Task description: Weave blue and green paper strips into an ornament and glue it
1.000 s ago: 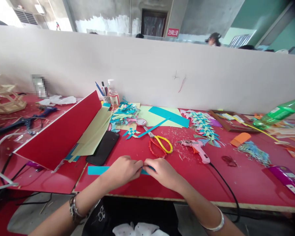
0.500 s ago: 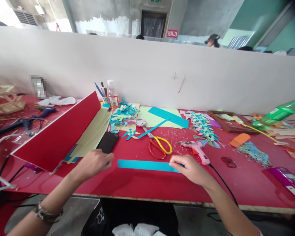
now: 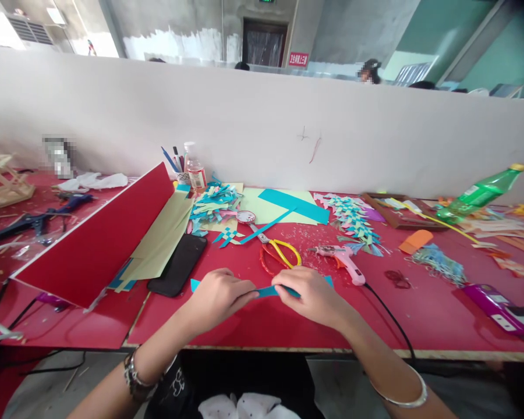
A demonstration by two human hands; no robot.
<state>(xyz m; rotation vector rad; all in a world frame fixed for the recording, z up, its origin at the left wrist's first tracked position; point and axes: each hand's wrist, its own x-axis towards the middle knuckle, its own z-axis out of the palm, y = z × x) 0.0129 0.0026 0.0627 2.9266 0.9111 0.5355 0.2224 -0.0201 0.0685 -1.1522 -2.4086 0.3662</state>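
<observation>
Between my two hands a blue paper strip (image 3: 268,291) is held lengthwise above the red table, its ends showing past both hands. My left hand (image 3: 220,297) pinches it left of the middle, and my right hand (image 3: 308,294) grips it just to the right. Fingers hide much of the strip, and its middle looks narrowed, perhaps folded. Right behind my hands lie scissors (image 3: 283,254) with red and yellow handles. A pink glue gun (image 3: 343,259) rests beyond my right hand, and a black phone (image 3: 177,265) lies beyond my left.
A red board (image 3: 100,244) stands slanted at left beside yellow-green paper (image 3: 161,244). Farther back are a pile of paper strips (image 3: 216,206), a blue sheet (image 3: 294,206) and a woven paper piece (image 3: 351,218). A green bottle (image 3: 480,192) leans at right; a purple box (image 3: 498,308) lies nearer.
My left hand has moved right and taken hold of the blue strip. My right hand has slid inward along it, and both hands now grip near its middle. The view has shifted slightly.
</observation>
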